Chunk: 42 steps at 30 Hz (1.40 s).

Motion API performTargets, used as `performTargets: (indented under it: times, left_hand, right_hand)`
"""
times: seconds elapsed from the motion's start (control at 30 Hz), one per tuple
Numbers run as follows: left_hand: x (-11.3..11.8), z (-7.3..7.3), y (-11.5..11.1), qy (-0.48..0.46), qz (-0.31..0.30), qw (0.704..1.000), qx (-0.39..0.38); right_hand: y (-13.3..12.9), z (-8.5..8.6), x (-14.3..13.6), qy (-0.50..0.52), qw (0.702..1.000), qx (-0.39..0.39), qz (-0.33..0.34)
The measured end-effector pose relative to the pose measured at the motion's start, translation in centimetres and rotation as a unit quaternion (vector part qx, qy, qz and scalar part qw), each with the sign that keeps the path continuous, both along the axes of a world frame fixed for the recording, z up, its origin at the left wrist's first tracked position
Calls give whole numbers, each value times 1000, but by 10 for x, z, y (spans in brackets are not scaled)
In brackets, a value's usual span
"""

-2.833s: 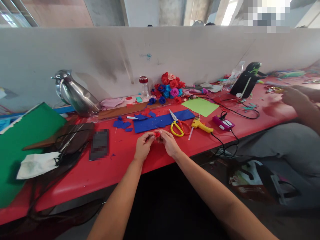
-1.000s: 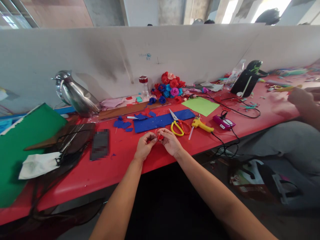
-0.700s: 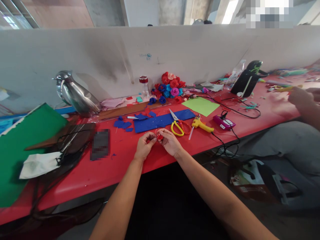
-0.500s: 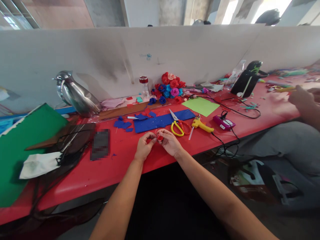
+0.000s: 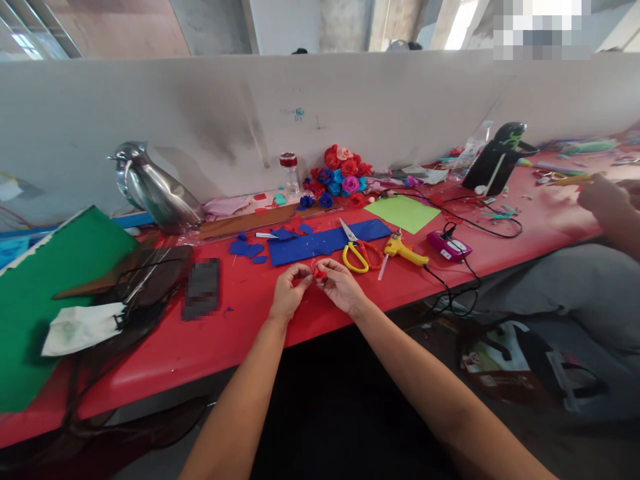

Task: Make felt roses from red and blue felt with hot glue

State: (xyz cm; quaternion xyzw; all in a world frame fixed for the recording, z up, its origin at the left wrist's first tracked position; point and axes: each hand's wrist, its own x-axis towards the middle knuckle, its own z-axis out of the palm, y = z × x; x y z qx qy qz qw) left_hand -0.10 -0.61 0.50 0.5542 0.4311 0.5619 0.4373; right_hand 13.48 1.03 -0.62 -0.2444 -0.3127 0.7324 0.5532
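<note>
Between the fingertips of both hands is a small red paper flower (image 5: 319, 273), partly covered by the fingers. My left hand (image 5: 290, 291) pinches it from the left, and my right hand (image 5: 342, 287) pinches it from the right. Just beyond my hands lies a strip of blue crepe paper (image 5: 325, 241). Scissors (image 5: 356, 248) with yellow and red handles rest partly on the strip, blades apart. To their right a yellow glue gun (image 5: 406, 249) lies with a glue stick beside it. Cut blue paper pieces (image 5: 246, 247) are scattered left of the strip.
Behind stand a bunch of paper flowers (image 5: 345, 172), a glass jar (image 5: 289, 175) and a steel jug (image 5: 155, 190). A purple power socket (image 5: 449, 247) trails black cable at right. A phone (image 5: 201, 288) and green sheet (image 5: 75, 280) lie left. A co-worker's hand (image 5: 600, 193) is far right.
The red flower has turned slightly between my fingers. Both hands stay in nearly the same place, and the things on the table are unmoved.
</note>
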Motion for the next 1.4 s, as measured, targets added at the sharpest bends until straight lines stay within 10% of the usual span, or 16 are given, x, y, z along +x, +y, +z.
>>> performTargets:
  times: [1.4]
  left_hand:
    - [-1,-6,4,43,53,997,26]
  right_hand:
    - [-2,0,-2,-29,999,24,-39]
